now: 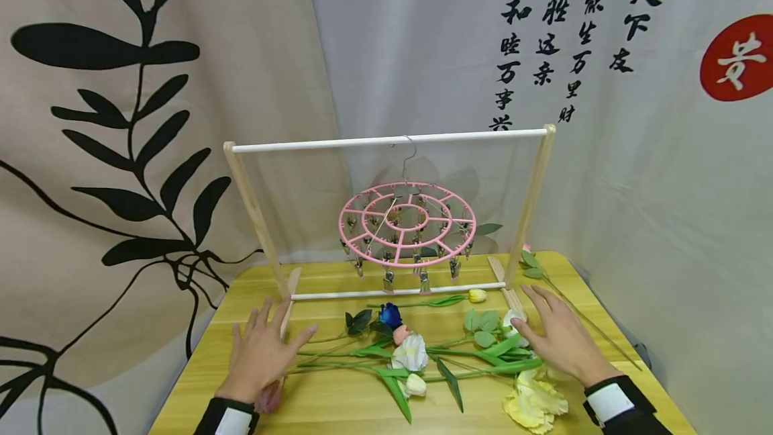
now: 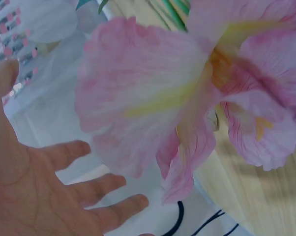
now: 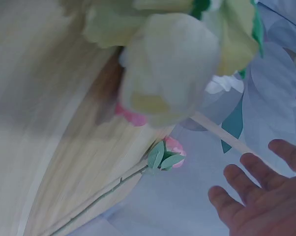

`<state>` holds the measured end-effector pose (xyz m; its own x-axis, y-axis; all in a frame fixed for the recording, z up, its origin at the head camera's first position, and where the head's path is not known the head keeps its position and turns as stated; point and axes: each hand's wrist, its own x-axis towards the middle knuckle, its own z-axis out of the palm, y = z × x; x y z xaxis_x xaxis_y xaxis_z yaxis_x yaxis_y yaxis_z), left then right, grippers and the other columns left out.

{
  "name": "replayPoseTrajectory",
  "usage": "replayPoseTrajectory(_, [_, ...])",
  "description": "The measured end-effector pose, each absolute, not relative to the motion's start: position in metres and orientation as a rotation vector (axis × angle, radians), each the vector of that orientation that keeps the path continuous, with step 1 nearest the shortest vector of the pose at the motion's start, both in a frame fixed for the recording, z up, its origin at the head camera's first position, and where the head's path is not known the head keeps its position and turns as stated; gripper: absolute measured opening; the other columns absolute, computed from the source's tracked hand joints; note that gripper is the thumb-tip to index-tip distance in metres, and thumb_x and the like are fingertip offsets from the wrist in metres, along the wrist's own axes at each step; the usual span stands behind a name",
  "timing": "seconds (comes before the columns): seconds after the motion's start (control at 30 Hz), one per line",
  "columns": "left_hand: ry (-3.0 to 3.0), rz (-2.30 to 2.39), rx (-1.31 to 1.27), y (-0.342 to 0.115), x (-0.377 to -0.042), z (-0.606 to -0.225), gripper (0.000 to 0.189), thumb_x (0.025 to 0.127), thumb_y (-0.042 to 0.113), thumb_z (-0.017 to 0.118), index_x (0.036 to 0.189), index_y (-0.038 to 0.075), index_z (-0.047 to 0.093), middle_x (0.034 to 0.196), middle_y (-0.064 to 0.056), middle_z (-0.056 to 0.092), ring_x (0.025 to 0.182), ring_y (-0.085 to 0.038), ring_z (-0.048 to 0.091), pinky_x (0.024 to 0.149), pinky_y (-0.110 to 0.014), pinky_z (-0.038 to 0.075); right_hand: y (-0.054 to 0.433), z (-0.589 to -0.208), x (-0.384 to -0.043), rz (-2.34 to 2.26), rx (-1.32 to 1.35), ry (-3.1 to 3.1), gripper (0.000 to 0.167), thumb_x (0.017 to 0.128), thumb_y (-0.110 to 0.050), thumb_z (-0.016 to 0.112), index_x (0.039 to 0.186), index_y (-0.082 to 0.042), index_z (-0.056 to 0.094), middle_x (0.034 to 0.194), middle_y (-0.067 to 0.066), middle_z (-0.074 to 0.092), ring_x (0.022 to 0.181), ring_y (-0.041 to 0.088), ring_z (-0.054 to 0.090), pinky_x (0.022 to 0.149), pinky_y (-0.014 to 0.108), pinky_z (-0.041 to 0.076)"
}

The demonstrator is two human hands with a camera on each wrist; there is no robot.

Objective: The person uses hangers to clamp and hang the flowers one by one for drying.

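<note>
My left hand is spread with straight fingers at the left of the yellow table, beside the ends of several flower stems. A pink flower shows under that wrist; in the left wrist view the pink ruffled flower is large beside the empty palm. At the right, my right hand is spread too, next to a white flower and above a yellow ruffled flower. A pale cream flower fills the top of the right wrist view. Whether either hand touches the table is unclear.
Between the hands lie a blue rose, a white flower and a white bud. Behind stands a rack with a round pink clip hanger. A yellow tulip and a long-stemmed pink rosebud lie nearby.
</note>
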<state>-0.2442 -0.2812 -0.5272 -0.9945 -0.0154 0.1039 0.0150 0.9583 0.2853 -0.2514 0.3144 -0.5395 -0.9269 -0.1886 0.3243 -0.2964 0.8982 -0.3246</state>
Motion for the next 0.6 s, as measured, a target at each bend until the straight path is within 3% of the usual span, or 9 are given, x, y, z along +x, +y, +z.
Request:
replayPoseTrajectory(0.2, [-2.944, -0.618, 0.045, -0.293, -0.258, -0.522, 0.103, 0.111, 0.086, 0.05, 0.181, 0.01, 0.041, 0.179, -0.042, 0.04, 0.16, -0.07, 0.045, 0.122, -0.101, 0.028, 0.316, -0.533, -0.264, 0.694, 0.31, -2.78, 0.079, 0.118, -0.043, 0.071, 0.176, 0.001, 0.042, 0.172, 0.036, 0.05, 0.155, 0.064, 0.052, 0.12, 0.084, 0.048])
replayPoseTrajectory(0.33, [-2.93, -0.763, 0.063, -0.299, -0.267, -0.518, 0.106, 0.112, 0.086, 0.048, 0.181, 0.007, 0.037, 0.176, -0.04, 0.045, 0.155, -0.069, 0.053, 0.121, -0.092, 0.042, 0.315, -0.529, -0.275, 0.772, 0.278, -2.777, 0.08, 0.119, -0.038, 0.071, 0.176, 0.006, 0.037, 0.17, 0.042, 0.047, 0.153, 0.067, 0.051, 0.119, 0.085, 0.049])
replayPoseTrajectory(0.43, [-2.94, -0.863, 0.103, -0.302, -0.275, -0.514, 0.112, 0.112, 0.086, 0.046, 0.184, 0.002, 0.027, 0.178, -0.041, 0.041, 0.157, -0.068, 0.051, 0.123, -0.084, 0.047, 0.312, -0.522, -0.284, 0.826, 0.254, -2.775, 0.082, 0.119, -0.035, 0.07, 0.175, 0.011, 0.033, 0.168, 0.046, 0.045, 0.151, 0.069, 0.051, 0.118, 0.085, 0.048])
replayPoseTrajectory(0.6, [-2.9, -1.003, 0.129, -0.305, -0.294, -0.508, 0.113, 0.115, 0.082, 0.046, 0.185, -0.001, 0.014, 0.183, -0.042, 0.031, 0.167, -0.065, 0.039, 0.133, -0.08, 0.04, 0.31, -0.511, -0.301, 0.887, 0.23, -2.755, 0.081, 0.119, -0.028, 0.069, 0.173, 0.018, 0.028, 0.166, 0.048, 0.046, 0.149, 0.068, 0.052, 0.12, 0.083, 0.048])
